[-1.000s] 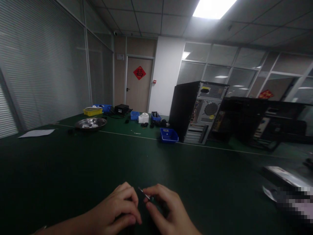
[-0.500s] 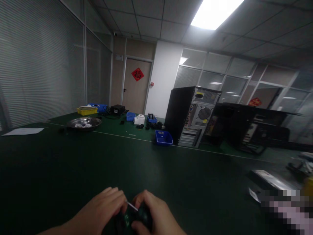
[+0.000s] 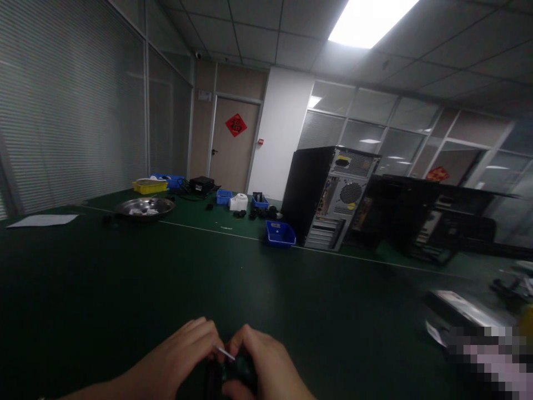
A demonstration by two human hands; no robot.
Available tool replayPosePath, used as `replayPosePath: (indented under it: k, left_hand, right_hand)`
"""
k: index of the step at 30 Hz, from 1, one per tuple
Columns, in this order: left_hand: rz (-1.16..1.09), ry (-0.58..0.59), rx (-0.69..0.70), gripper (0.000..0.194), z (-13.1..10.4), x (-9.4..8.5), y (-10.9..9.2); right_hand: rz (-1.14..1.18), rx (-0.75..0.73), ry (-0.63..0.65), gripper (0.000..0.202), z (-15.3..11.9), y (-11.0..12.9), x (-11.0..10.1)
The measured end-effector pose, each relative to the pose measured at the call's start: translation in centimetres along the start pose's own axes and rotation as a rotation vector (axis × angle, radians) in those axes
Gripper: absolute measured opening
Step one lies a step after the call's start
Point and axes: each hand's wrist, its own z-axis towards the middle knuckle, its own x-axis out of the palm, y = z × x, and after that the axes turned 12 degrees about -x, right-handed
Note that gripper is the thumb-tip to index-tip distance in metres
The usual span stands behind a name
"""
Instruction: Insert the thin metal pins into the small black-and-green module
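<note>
Blue tray (image 3: 280,234) — twelve o'clock, beside the computer tower (image 3: 327,197). Metal bowl (image 3: 144,208) — eleven o'clock, holding small white pieces.

Slanted thin silvery rod (image 3: 225,353) by a partly hidden dark object (image 3: 244,373)

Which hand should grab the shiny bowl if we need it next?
Probably the left hand: the metal bowl sits on the left, nearer it, and the right hand seems to grip the thin metal rod.

Things along the bench (image 3: 166,278)
Sheet (image 3: 44,220) at left, then bowl (image 3: 145,218) with pieces (image 3: 142,211) in it, then tray (image 3: 281,243) beside computer tower (image 3: 308,191); door (image 3: 232,161) behind.
</note>
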Motion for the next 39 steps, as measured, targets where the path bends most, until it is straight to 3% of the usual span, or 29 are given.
replayPosePath:
  k: [3,9,13,16,19,25,39]
  left_hand:
    - [0.005,0.052,-0.075,0.036,-0.1,0.0,-0.4]
    - [0.010,0.019,-0.087,0.038,-0.1,-0.2,-0.5]
    - [-0.058,-0.009,-0.096,0.032,0.2,0.4,0.5]
    - [-0.209,-0.063,-0.101,0.032,0.4,1.5,1.4]
    - [-0.374,-0.035,-0.044,0.033,0.6,2.4,1.8]
    - [-0.528,0.007,0.003,0.029,0.8,2.7,1.7]
    - [-0.469,0.027,-0.032,0.030,0.2,2.1,1.1]
  right_hand:
    - [-0.032,0.010,0.003,0.040,-0.1,0.1,0.2]
    - [-0.045,0.032,-0.027,0.039,-0.3,-0.1,0.3]
    - [0.090,-0.062,-0.196,0.032,-0.6,-0.6,0.3]
    - [0.185,-0.175,-0.372,0.026,-0.6,-0.9,0.3]
    - [0.231,-0.291,-0.470,0.025,-0.6,-1.1,0.6]
    - [0.201,-0.406,-0.470,0.025,-0.6,-1.1,1.2]
    - [0.161,-0.428,-0.412,0.019,-0.7,-0.6,1.2]
